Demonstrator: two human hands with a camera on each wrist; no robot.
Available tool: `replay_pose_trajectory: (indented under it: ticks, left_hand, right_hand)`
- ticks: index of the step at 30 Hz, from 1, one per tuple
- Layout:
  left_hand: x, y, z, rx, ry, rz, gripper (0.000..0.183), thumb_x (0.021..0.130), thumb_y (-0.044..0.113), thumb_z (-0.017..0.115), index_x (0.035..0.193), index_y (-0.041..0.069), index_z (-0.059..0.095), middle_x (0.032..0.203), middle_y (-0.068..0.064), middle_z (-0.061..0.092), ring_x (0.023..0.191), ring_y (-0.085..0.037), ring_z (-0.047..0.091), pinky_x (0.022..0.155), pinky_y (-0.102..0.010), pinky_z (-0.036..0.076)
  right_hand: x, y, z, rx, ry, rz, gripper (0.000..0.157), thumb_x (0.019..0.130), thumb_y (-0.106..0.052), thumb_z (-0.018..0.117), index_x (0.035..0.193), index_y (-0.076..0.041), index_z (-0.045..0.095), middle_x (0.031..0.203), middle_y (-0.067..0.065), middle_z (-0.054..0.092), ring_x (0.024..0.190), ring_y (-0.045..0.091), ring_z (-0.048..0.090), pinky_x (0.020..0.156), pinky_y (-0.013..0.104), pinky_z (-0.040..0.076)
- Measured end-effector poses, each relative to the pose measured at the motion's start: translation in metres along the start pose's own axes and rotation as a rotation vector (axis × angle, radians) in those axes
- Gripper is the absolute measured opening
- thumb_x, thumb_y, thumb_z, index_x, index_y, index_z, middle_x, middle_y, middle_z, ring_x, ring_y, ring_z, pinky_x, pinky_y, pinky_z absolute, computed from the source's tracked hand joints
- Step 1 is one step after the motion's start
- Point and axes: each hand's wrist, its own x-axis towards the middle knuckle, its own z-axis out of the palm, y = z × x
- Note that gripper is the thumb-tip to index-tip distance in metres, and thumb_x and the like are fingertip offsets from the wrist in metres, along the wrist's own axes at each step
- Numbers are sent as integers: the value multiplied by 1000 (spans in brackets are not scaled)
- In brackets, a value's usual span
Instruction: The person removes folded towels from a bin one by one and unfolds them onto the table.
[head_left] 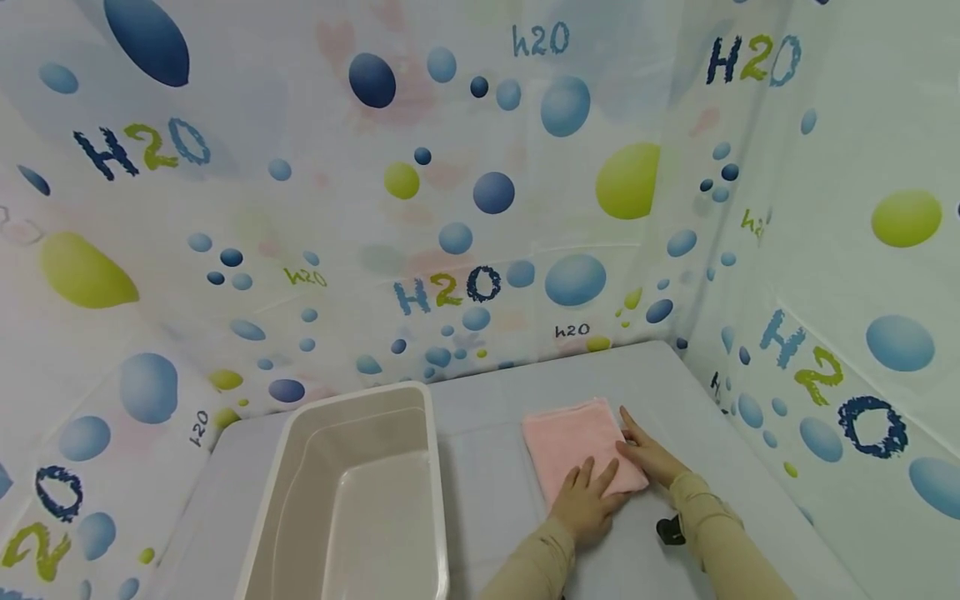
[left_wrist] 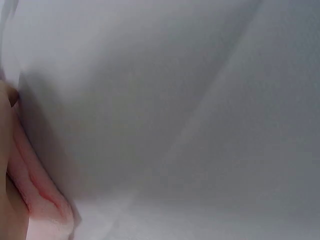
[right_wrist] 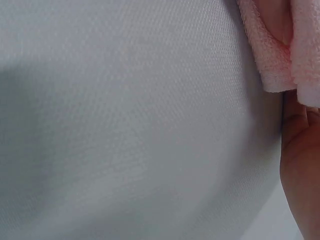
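A folded pink towel (head_left: pixel 562 437) lies on the grey-white tabletop, right of the basin. My left hand (head_left: pixel 588 507) rests on its near part with the fingers spread. At the towel's right edge, my right hand (head_left: pixel 651 450) pinches the cloth. The right wrist view shows a digit tucked between two layers of the towel (right_wrist: pixel 272 62), with the rest of the hand (right_wrist: pixel 306 165) below them. In the left wrist view, the towel's rounded folded edge (left_wrist: pixel 40 192) shows beside part of the left hand (left_wrist: pixel 11 200); most of that hand is out of frame.
A deep beige plastic basin (head_left: pixel 438 500) stands left of the towel, its inside bare where visible. A small black object (head_left: pixel 670 531) is beside the right sleeve. White sheets (head_left: pixel 480 358) printed with bubbles and "H2O" hang behind the table (head_left: pixel 480 433) and at both sides.
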Motion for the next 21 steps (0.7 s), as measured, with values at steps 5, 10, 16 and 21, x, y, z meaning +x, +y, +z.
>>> replay_pose_trajectory:
  ticks: [5, 10, 16, 21]
  left_hand:
    - [3, 6, -5, -14, 1, -46, 40, 93, 43, 45, 133, 45, 45, 154, 18, 23, 135, -23, 38, 103, -38, 39]
    - [7, 12, -14, -166, 31, -96, 40, 91, 38, 51, 131, 36, 51, 151, 17, 30, 127, -26, 47, 98, -44, 44]
    - [9, -1, -20, -628, 137, -202, 47, 91, 23, 51, 138, 22, 46, 152, 1, 33, 117, -22, 57, 92, -45, 49]
    - [10, -17, -15, -1050, 256, -320, 54, 90, 14, 52, 141, 6, 39, 152, -16, 28, 123, -31, 51, 100, -42, 45]
  right_hand:
    - [1, 0, 1, 110, -32, 34, 68, 101, -36, 33, 149, -20, -12, 155, 26, -1, 142, 44, 1, 113, 60, 5]
    - [1, 5, 3, 256, -41, 60, 64, 102, -39, 24, 147, -23, -19, 156, 21, -10, 144, 41, -2, 116, 56, 6]
    - [0, 9, 2, 385, -23, 39, 63, 102, -44, 17, 147, -19, -19, 143, 28, 24, 103, 5, 48, 88, 17, 40]
    - [0, 10, 1, 395, -39, 25, 63, 102, -43, 20, 148, -20, -16, 147, 30, 22, 116, 8, 47, 92, 17, 41]
